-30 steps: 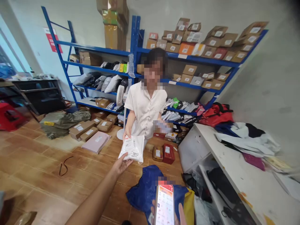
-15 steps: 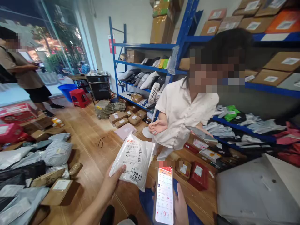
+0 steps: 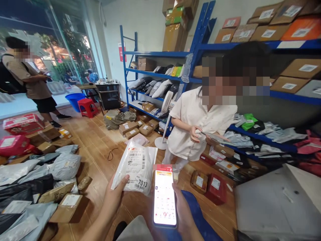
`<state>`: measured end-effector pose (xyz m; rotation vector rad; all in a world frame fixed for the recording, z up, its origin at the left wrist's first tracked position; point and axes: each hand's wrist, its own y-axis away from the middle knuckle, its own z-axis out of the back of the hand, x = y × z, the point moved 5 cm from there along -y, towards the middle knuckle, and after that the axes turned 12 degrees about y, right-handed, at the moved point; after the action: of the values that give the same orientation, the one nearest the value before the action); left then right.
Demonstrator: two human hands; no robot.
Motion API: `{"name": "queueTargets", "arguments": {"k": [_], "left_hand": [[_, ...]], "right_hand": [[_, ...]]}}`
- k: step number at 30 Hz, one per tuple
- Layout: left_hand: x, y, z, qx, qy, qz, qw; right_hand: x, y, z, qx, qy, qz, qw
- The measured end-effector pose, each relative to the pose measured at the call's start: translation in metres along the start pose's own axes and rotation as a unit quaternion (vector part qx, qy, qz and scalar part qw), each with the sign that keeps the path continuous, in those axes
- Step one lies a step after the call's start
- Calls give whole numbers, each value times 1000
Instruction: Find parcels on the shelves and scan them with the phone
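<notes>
My left hand grips the lower left edge of a white plastic parcel bag, thumb on its front. A label on the bag carries barcodes and the number 7013. Just right of it, my right hand is closed around a smartphone, whose lit screen with a red top band faces me. The thumb lies along the phone's right edge; the other fingers are hidden behind it. The phone's upper left corner is close to the bag's lower right side; whether they touch I cannot tell.
A person in a white shirt stands in front, holding a tablet-like object. Parcels crowd the floor at left. Blue shelves hold packages. A grey box stands at right, and a person with a backpack is by the window.
The phone has moved up and left, closer to the parcel bag, which has shifted slightly left. The person in white has brought a hand to the tablet-like object.
</notes>
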<state>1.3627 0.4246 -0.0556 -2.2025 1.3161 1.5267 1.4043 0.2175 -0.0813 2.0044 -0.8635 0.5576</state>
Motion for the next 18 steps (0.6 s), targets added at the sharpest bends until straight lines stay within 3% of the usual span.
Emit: {"name": "queueTargets", "arguments": {"k": [5,8,10,13,18], "left_hand": [[-16,-4,8,-21,2,-9,1000],[-20,-6,14,-27,5,-3,1000],[-22,-8,18,-22,10,-2,1000],[-24,-11,25,-25,20,-12,999],[-25,-22,36,-30,31,-27,999]], "right_hand": [[8,0,-19,-16,18,81,996],[10,-1,-26,-25,32,91,995],[9,-1,-31,-23,30,67,997],[3,1,-45,30,9,5,999],[-12,7,-69,93,-10,-4,996]]}}
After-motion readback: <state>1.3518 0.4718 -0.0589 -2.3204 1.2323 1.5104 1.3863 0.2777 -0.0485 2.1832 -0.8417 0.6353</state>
